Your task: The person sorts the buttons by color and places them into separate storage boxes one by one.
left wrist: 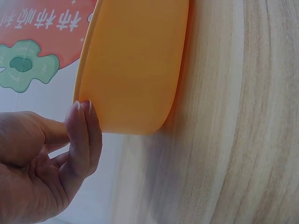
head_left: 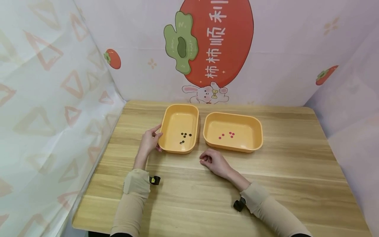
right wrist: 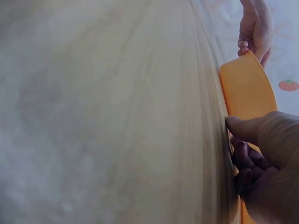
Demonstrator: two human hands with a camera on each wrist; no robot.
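My left hand (head_left: 150, 141) pinches the left edge of a yellow plastic tray (head_left: 193, 126), and the left wrist view shows fingertips (left wrist: 82, 121) right at its rim. Several small dark round pieces, like buttons (head_left: 185, 136), lie inside it. To its right a matching yellow tray (head_left: 257, 131) lies crosswise with several small pinkish-red round pieces (head_left: 232, 134). My right hand (head_left: 215, 162) is low over the table in front of the gap between the trays, its fingers curled and thumb (right wrist: 243, 128) reaching down toward the tabletop. Whether a small piece is between its fingertips I cannot tell.
Both trays stand toward the back of a wood-grain table (head_left: 189, 204). Behind it hangs a white backdrop (head_left: 281, 75) with a large persimmon print, and a patterned sheet (head_left: 53, 108) borders the left side. Each forearm wears a small black camera (head_left: 239, 204).
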